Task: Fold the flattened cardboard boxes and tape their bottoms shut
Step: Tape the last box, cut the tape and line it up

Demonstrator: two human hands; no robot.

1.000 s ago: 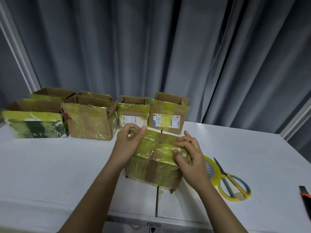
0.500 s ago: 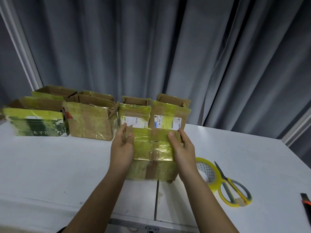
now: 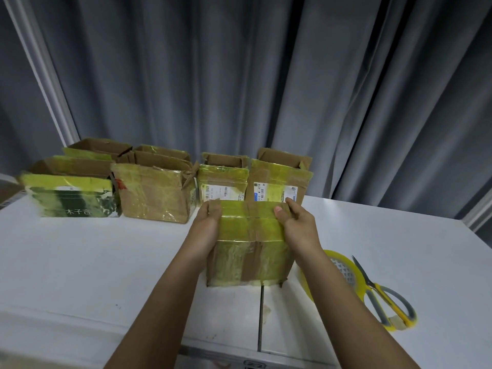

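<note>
A small cardboard box (image 3: pixel 249 249), wrapped in yellow-green tape, stands on the white table (image 3: pixel 106 262) in front of me with its taped face up. My left hand (image 3: pixel 206 230) grips its left side, thumb on the top edge. My right hand (image 3: pixel 298 230) grips its right side, thumb on the top. A roll of yellow tape (image 3: pixel 338 270) lies just right of the box, partly hidden by my right forearm.
Yellow-handled scissors (image 3: pixel 383 299) lie beside the tape roll. Several folded open boxes (image 3: pixel 157 193) stand in a row along the table's far edge, one with a green print (image 3: pixel 72 201) at the left. A grey curtain hangs behind.
The box went from tilted to standing upright and a little farther from me. Both hands shifted from pressing the tape on top to gripping the box's two sides.
</note>
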